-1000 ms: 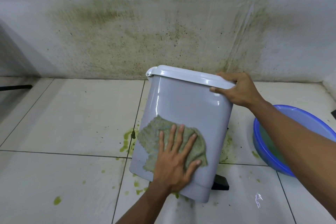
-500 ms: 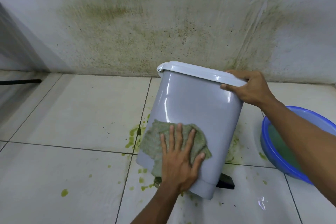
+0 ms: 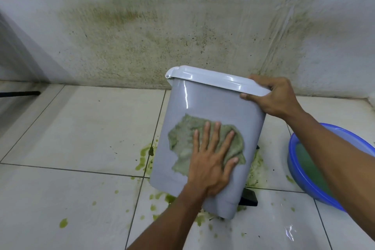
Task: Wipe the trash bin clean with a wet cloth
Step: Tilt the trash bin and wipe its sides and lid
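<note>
A grey plastic trash bin [image 3: 213, 103] with a white lid [image 3: 211, 78] stands tilted on the tiled floor, its side turned to me. A wet greenish cloth [image 3: 182, 138] lies flat on that side. My left hand [image 3: 211, 160] presses on the cloth with straight, spread fingers. My right hand [image 3: 272, 95] grips the right edge of the lid and the bin's rim, thumb on the near side. The bin's black pedal [image 3: 248, 198] sticks out at the bottom right.
A blue basin [image 3: 304, 180] of murky green water sits on the floor at the right, partly behind my right forearm. Green splatter [image 3: 145, 155] dots the tiles around the bin. The stained wall [image 3: 162, 32] rises right behind the bin.
My left hand has slid the cloth up the bin's side, from near the bottom to the middle. The right hand keeps its grip on the lid edge.
</note>
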A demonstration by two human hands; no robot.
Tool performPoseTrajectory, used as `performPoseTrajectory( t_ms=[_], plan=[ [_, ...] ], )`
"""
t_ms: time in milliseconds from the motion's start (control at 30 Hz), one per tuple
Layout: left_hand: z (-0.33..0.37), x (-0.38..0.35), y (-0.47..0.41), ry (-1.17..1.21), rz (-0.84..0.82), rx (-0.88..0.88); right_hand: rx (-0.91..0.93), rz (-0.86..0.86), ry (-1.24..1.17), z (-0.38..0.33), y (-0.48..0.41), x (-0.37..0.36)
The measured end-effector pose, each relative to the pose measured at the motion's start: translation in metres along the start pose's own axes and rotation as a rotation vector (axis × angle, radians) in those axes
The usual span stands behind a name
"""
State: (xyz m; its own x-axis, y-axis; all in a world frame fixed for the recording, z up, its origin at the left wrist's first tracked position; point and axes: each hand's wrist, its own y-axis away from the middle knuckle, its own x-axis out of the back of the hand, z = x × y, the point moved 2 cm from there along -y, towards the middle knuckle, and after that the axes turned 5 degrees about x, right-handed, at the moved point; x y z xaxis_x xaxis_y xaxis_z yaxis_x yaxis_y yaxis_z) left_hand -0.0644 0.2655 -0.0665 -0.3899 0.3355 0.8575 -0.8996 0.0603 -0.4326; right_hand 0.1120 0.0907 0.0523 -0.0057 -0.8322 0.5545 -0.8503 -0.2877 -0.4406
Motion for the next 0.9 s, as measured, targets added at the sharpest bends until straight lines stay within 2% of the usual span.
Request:
performPoseTrajectory(
  t_ms=[67,233,367,467,533,700,767,833,900],
  plan=[
    [-0.006,0.009,-0.032,0.030,0.050,0.019,0.035,0.002,-0.011,-0.008,-0.001,-0.001],
    [-0.028,0.026,-0.069,0.067,0.201,0.299,0.154,0.016,0.065,-0.033,-0.004,-0.004],
    [-0.030,0.026,-0.064,-0.015,0.231,0.308,0.228,0.032,0.105,-0.045,0.000,-0.004],
    [-0.029,0.028,-0.062,0.054,0.269,0.310,0.255,0.051,0.106,-0.049,0.007,-0.002],
    [-0.028,0.031,-0.063,0.183,0.315,0.374,0.268,0.061,0.116,-0.051,0.011,0.000],
    [-0.030,0.062,-0.079,0.804,0.585,0.806,0.325,0.089,0.126,-0.061,0.018,-0.002],
    [-0.026,0.086,-0.096,0.946,0.687,0.812,0.374,0.100,0.129,-0.067,0.023,-0.002],
    [-0.022,0.106,-0.113,0.811,0.663,0.672,0.436,0.106,0.154,-0.076,0.027,-0.002],
    [-0.023,0.120,-0.122,0.438,0.476,0.570,0.487,0.115,0.169,-0.084,0.033,-0.003]
  ],
)
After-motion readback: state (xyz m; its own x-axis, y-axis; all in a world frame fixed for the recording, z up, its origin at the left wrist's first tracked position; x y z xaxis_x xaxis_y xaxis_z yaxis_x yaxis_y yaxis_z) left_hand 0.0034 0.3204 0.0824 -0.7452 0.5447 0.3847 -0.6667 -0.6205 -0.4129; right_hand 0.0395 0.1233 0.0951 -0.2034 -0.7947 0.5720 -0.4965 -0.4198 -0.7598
